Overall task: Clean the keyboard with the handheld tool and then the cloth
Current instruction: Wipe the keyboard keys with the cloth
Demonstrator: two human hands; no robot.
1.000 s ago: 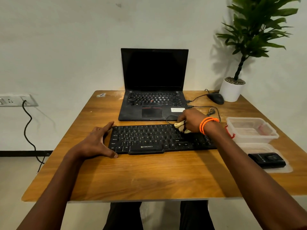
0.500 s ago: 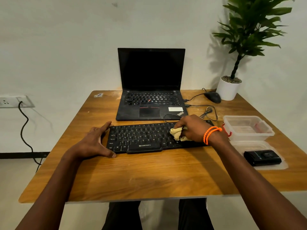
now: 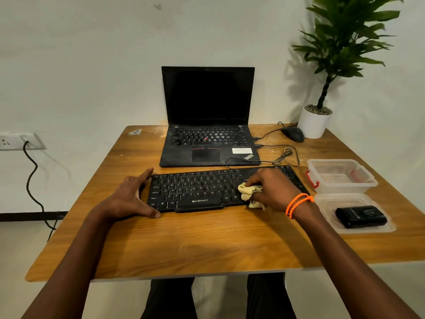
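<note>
Wiping now nearer the front edge of the keyboard (image 3: 197, 192) than a second ago: right hand (image 3: 269, 189), then up by the top row at the right of the letter block, now lower and slightly leftward, fingers curled round the bunched yellow cloth (image 3: 249, 195) and pressing it onto the keys right of the space bar, with a corner spilling over the front edge onto the table (image 3: 207, 245). Reads as one pass from back rows to front, so cloth stage well under way; left and middle keys probably not yet covered. Handheld tool (image 3: 360, 217), black, lying apart on the clear lid (image 3: 326, 200) at the right, presumably finished with.

Left hand (image 3: 132, 196) unchanged: fingers straight and spread, thumb along the front corner, forefinger at the back corner, bracing the left end without gripping.

Keyboard lying flat, long axis running left to right across the table, roughly parallel to the near edge, right end angled slightly away; space bar and brand label facing the person, top row facing the laptop (image 3: 207, 125) just behind.
</note>
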